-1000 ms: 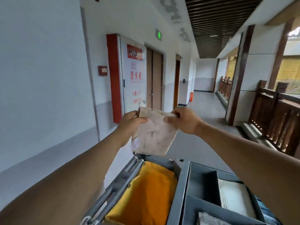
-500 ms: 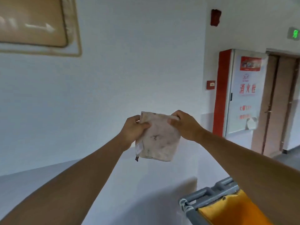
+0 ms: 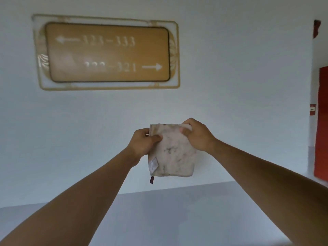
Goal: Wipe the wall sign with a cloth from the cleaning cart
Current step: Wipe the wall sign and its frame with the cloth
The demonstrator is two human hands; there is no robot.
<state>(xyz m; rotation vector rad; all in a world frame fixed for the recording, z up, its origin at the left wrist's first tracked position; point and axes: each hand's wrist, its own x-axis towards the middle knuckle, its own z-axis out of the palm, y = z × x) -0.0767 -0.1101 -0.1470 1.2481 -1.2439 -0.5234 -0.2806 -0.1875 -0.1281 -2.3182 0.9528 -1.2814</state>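
Gripping the stained cloth (image 3: 173, 153) by its top corners, left hand (image 3: 142, 144) and right hand (image 3: 198, 134) pinching it between them, hanging below and right of the wall sign (image 3: 108, 52).

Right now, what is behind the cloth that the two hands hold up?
Behind the cloth only the plain white wall shows around its edges. The left hand and right hand grip its top corners. The wall sign hangs higher, to the left, uncovered.
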